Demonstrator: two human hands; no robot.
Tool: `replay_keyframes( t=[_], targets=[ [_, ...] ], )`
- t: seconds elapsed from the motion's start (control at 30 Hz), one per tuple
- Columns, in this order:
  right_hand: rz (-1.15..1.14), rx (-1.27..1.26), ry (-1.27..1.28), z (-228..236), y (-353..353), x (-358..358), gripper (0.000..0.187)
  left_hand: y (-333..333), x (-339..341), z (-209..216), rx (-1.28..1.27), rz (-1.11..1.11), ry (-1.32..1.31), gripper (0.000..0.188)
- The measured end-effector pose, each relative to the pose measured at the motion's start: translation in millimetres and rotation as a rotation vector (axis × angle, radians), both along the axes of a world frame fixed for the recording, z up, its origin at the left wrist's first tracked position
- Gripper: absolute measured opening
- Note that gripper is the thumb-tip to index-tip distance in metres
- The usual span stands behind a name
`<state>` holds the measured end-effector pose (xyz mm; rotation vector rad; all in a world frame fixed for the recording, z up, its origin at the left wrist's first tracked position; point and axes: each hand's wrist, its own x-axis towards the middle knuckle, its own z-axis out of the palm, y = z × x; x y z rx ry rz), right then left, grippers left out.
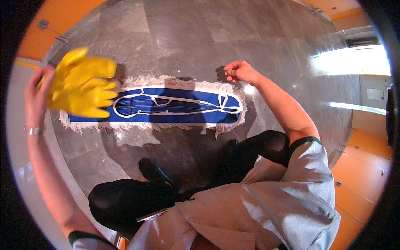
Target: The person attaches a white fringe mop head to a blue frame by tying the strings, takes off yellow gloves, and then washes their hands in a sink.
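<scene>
At the left of the frame, our left hand [37,93] has its fingers closed on yellow gloves [82,85], smooth and rubbery, their bulging fingers slightly blurred. Left of centre lies a long, flat mop cover [183,120], round-ended at right, of blue woven-looking fabric edged by shaggy off-white fringe [166,81]; the gloves overlap its left end in view. Thin white ties [222,107] trace a narrow oval along it. Above its right end, our right hand [245,73] hovers half curled; whether those fingertips meet, we cannot tell. Beneath spreads grey, mottled, faintly glossy floor [191,41].
</scene>
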<state>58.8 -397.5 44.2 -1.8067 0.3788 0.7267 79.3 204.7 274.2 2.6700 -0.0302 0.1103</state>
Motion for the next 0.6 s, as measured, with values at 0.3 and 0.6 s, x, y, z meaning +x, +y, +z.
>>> replay_keyframes(
  t=[0.3, 0.6],
  targets=[
    [0.664, -0.231, -0.053, -84.5, -19.4, -40.3, 0.017, 202.3, -205.7, -74.0, -0.232, 0.648, -0.074, 0.016],
    [0.553, -0.309, 0.08, -59.5, 14.4, -34.0, 0.022, 230.2, -322.0, -104.5, -0.871, 1.14, -0.557, 0.025]
  ],
)
